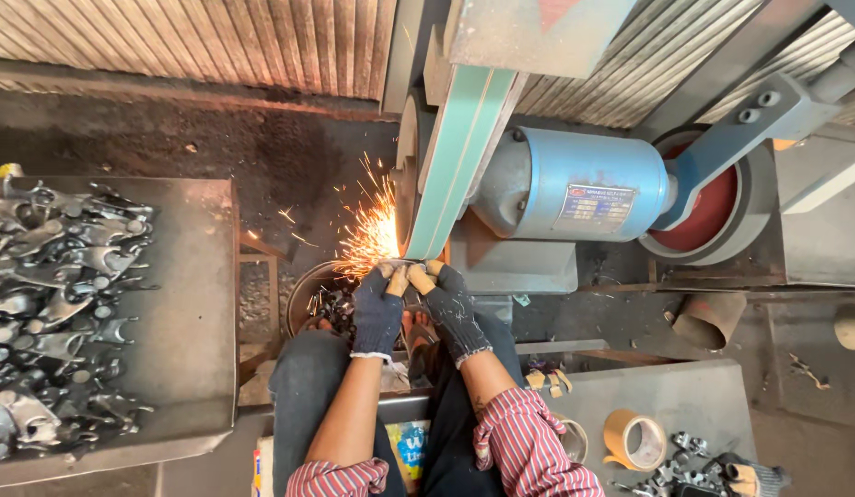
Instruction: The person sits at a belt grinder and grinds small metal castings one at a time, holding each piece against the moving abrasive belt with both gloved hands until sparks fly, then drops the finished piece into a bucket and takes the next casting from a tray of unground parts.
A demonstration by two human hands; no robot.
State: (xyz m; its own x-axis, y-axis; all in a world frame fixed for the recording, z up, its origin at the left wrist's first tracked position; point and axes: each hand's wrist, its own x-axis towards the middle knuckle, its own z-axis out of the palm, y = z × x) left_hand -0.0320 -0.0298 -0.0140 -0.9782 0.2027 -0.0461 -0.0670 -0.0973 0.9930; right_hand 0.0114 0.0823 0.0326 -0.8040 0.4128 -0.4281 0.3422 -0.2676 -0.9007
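Pressing small metal part vs grinder belt, L hand & R hand grip clenched on it (sparks flying).

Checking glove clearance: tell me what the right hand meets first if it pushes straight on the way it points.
The right hand points up at the green grinding belt; it would likely meet the belt's sparking lower end first, though depth is unclear.

Corrugated metal sheeting forms the wall along the top, lit by daylight. Below it the floor is dark, sooty and gritty. A grey metal surface stands at left, and another grey surface at lower right.
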